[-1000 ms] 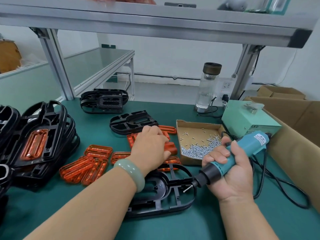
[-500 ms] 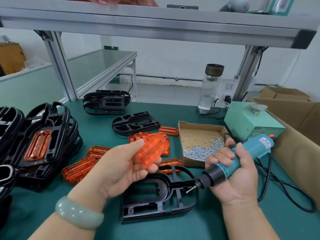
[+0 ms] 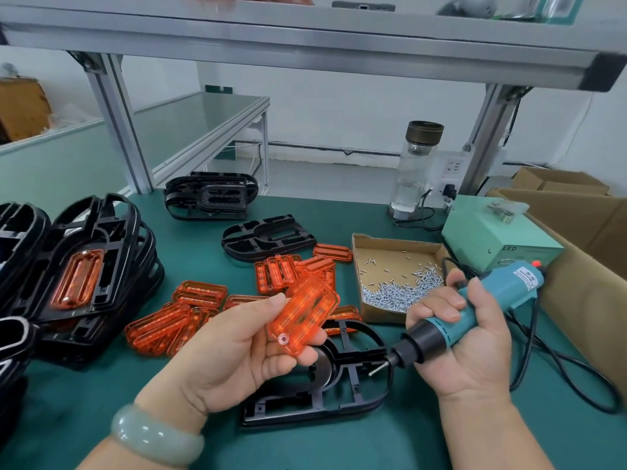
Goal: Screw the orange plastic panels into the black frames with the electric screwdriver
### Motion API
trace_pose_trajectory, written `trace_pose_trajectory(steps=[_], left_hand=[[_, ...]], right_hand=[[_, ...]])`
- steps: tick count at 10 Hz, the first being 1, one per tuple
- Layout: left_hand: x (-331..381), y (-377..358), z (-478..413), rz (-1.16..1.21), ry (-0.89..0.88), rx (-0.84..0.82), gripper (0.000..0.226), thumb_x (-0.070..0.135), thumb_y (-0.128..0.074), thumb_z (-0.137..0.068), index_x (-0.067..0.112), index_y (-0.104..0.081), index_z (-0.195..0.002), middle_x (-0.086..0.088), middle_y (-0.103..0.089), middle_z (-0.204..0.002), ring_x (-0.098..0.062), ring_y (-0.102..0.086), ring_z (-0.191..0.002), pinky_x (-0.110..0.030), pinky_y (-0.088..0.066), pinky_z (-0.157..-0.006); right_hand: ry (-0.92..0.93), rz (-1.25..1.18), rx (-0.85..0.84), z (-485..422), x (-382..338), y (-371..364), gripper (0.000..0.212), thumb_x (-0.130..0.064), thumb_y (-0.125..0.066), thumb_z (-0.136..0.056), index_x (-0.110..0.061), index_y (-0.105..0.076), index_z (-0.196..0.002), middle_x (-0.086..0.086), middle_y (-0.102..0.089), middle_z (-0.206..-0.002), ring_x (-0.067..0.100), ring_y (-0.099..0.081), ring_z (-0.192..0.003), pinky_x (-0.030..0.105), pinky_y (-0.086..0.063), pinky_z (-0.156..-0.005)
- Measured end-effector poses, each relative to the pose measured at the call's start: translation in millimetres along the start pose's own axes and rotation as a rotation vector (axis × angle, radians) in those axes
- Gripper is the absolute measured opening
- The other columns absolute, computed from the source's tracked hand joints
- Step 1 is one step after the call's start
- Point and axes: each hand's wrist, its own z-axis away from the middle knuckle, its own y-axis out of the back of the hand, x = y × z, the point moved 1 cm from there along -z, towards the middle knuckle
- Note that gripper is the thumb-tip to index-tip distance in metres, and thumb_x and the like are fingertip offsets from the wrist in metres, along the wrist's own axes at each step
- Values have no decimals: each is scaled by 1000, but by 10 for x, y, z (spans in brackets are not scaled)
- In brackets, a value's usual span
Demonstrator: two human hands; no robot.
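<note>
Fingers and thumb of the left hand [image 3: 234,351] pinch one orange panel [image 3: 303,312] and hold it up in the air, just above the black frame [image 3: 342,385]. That frame lies flat near the front edge of the worktop [image 3: 441,442], about in the middle. The right hand [image 3: 475,354] is curled tight round the electric screwdriver [image 3: 509,286], with the tip pointing down and left, close over the frame, but I cannot tell if it touches.

More loose panels [image 3: 176,320] lie in a heap behind the left hand, towards the middle of the worktop. Some finished frames [image 3: 78,276] are stacked at the left edge. A box of screws [image 3: 383,313] sits behind the right hand, towards the right edge.

The step now looks like putting the panel into the frame. To do it well, turn the panel so its little round hole, seen at the near end, lines up with its screw spot in the frame. Lay it flat and push it down till it does not rock. Hold it there with the left hand, fingers away from the tip. Then a screw can go in straight up and down, not leaning, so the plastic does not crack.
</note>
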Motion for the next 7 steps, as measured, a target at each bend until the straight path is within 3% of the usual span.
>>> trace_pose_trajectory(steps=[1,2,3,4,5,6,7], left_hand=[[7,-12,27,38,-7,-69,43,39,-77,-71,4,-74,-95,-26,-70,-89,-28,-71,-66,-24,-57,-48],[38,11,52,101,-23,-203,59,30,-87,-62,7,-68,-113,-24,-69,-97,-36,-71,-80,-29,-60,-58],[48,74,67,173,-66,-279,66,17,-84,-68,19,-58,-128,-21,-67,-100,-45,-67,-92,-35,-60,-68],[37,105,54,200,-180,-280,68,9,-83,-66,20,-58,-128,-21,-67,-104,-47,-62,-102,-41,-58,-79],[43,97,22,108,-288,-101,58,7,-83,-55,22,-69,-109,-17,-67,-100,-28,-68,-88,-32,-56,-70],[44,103,12,72,-309,-5,65,13,-93,-43,24,-71,-103,-12,-64,-82,-17,-63,-64,-24,-53,-55],[37,83,15,125,-312,21,38,12,-83,-60,17,-72,-96,-14,-66,-85,-18,-65,-65,-23,-55,-55]], right_hand=[[2,7,3,-5,0,-1,9,-30,-53,-81,-24,-57,-86,-13,-41,-57,0,-41,-41,15,-43,-50],[2,10,1,-6,1,4,8,-30,-53,-82,-24,-57,-86,-13,-41,-57,0,-41,-42,15,-43,-50],[4,11,-1,-2,4,7,8,-30,-53,-82,-24,-57,-85,-13,-41,-57,0,-41,-42,16,-43,-50],[6,12,1,0,6,5,8,-30,-54,-81,-23,-57,-86,-13,-41,-57,0,-41,-42,16,-43,-50],[4,12,1,-1,7,5,8,-30,-54,-81,-23,-56,-86,-13,-41,-57,0,-42,-42,16,-43,-50],[3,14,3,0,12,2,8,-30,-54,-81,-23,-56,-86,-13,-41,-57,0,-42,-42,16,-43,-50],[4,16,8,1,11,1,8,-30,-54,-82,-23,-56,-86,-13,-41,-57,0,-42,-42,16,-43,-50]])
